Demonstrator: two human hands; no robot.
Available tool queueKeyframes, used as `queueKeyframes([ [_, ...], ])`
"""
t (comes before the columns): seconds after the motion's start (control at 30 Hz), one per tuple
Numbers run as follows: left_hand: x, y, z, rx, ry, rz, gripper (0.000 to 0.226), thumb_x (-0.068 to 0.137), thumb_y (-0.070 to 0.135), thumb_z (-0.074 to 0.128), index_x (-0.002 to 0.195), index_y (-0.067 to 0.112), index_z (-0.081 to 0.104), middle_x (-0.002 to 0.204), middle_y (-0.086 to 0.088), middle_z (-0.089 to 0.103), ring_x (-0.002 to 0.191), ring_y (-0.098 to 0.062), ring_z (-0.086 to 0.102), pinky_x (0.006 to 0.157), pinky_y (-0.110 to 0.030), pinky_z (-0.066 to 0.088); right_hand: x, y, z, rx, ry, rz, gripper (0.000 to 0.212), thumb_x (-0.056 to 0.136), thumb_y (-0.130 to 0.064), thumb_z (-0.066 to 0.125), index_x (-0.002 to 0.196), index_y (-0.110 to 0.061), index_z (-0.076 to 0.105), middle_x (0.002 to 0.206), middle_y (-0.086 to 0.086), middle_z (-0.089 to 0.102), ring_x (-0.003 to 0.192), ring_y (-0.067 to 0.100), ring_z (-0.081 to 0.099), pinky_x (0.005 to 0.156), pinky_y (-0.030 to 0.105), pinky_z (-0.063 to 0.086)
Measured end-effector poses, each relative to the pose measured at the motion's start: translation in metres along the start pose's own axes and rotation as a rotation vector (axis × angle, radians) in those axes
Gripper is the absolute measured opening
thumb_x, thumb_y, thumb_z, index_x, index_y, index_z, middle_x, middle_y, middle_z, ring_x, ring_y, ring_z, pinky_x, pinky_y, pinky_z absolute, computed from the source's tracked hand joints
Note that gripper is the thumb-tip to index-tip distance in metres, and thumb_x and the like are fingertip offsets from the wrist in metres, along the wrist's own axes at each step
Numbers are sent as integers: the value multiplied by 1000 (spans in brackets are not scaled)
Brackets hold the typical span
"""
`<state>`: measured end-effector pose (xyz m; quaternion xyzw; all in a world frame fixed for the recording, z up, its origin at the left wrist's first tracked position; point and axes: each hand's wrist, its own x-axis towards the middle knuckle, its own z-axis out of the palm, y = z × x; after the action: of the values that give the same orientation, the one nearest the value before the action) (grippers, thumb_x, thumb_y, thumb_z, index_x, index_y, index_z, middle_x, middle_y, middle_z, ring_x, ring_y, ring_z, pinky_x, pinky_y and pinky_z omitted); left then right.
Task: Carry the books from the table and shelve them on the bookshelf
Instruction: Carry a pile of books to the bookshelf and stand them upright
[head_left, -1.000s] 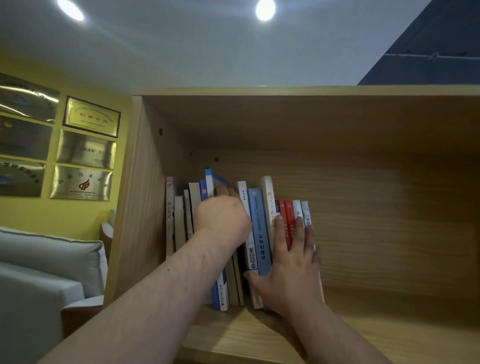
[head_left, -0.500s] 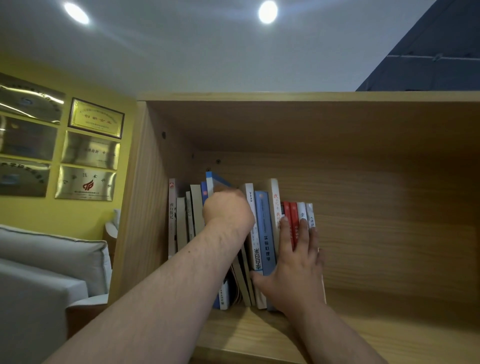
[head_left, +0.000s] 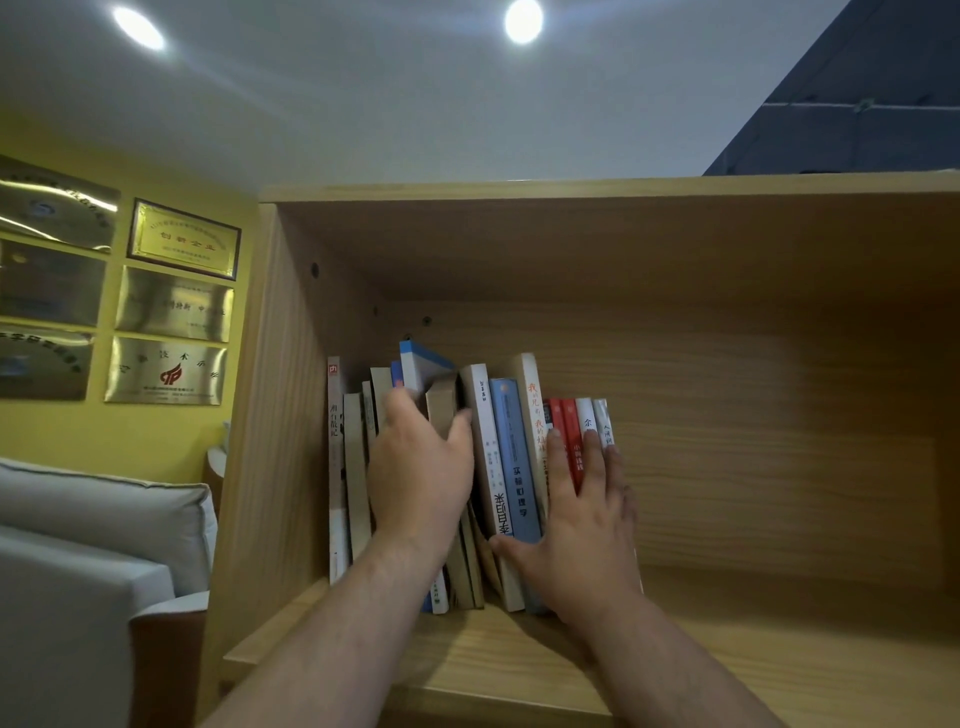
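Well, both arms reach up into the bookshelf (head_left: 727, 649). The left hand (head_left: 421, 467) is clamped, thumb opposite fingers, on a tan book (head_left: 441, 405) that stands near upright mid-row, long axis vertical. The right hand (head_left: 582, 519) lies flat, fingers straight, pressing the spines of the right-end books (head_left: 570, 421).

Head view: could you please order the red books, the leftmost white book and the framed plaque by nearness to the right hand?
1. red books, under the right hand.
2. leftmost white book, row's left end.
3. framed plaque, far upper left.
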<state>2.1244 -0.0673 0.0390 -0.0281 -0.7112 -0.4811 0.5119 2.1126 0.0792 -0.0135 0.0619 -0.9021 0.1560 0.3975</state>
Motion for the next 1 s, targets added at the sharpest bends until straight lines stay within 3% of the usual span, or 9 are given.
queueKeyframes([
  [0.1, -18, -12, 6, 201, -48, 15, 45, 87, 29, 72, 124, 18, 49, 111, 2, 57, 94, -14, 60, 77, -35, 60, 1, 0, 0, 0, -2, -1, 129, 78, -75, 65, 138, -41, -44, 165, 3, -30, 151, 31, -30, 120, 52, -11],
  [0.2, -23, -15, 2, 252, -91, 63, 36, 89, 27, 69, 120, 19, 52, 108, 3, 56, 91, -13, 58, 75, -29, 56, 1, -1, -3, -13, -8, 2, 128, 79, -74, 65, 136, -40, -44, 165, 4, -29, 152, 32, -29, 122, 52, -9],
  [0.33, -14, -11, -22, 55, -36, 104, 10, 93, 20, 64, 102, 17, 61, 99, 5, 52, 81, -7, 57, 61, -15, 47, 1, -5, -2, -12, -20, -10, 128, 79, -75, 64, 137, -41, -45, 165, 4, -29, 152, 32, -29, 121, 53, -9],
  [0.47, -17, 1, -47, -237, -73, 51, 12, 97, 16, 61, 102, 27, 62, 95, 5, 66, 80, -2, 66, 52, -10, 51, 1, -8, -1, -26, -42, -21, 128, 79, -76, 63, 149, -39, -37, 165, 5, -28, 152, 33, -29, 121, 53, -9],
  [0.63, -36, -12, -80, -324, -22, 53, 13, 97, 18, 60, 105, 28, 62, 95, 6, 70, 84, -3, 69, 56, -18, 54, 2, -8, 1, -27, -49, -20, 123, 81, -76, 60, 153, -36, -32, 166, 4, -27, 152, 33, -28, 121, 55, -9],
  [0.73, -39, -23, -94, -506, 22, -36, 20, 98, 14, 58, 98, 32, 67, 94, 1, 75, 85, -12, 74, 63, -32, 59, 1, -7, 1, 5, -37, -37, 111, 87, -71, 56, 156, -38, -24, 169, 3, -21, 154, 32, -23, 124, 56, -5],
  [0.87, -37, -24, -91, -717, -15, -279, 19, 100, 13, 54, 98, 22, 70, 87, -3, 79, 81, -19, 77, 64, -35, 56, 6, -3, -3, 126, -1, -44, 89, 95, -54, 58, 162, -36, 3, 170, 0, 1, 156, 30, -5, 125, 51, 5],
  [0.93, -37, -20, -81, -782, -63, -362, 17, 100, 13, 54, 101, 19, 70, 87, -4, 79, 80, -20, 77, 63, -33, 56, 5, 2, -10, 270, 161, -58, 62, 100, -45, 50, 157, -27, 35, 161, 5, 34, 149, 29, 26, 122, 50, 24],
  [1.0, -37, -13, -71, -832, -109, -414, 16, 100, 13, 55, 99, 18, 70, 85, -5, 79, 80, -23, 77, 64, -35, 57, -2, 9, -24, 529, 265, -21, 48, 101, -44, 40, 137, -19, 61, 134, 4, 60, 127, 26, 52, 106, 45, 45],
])
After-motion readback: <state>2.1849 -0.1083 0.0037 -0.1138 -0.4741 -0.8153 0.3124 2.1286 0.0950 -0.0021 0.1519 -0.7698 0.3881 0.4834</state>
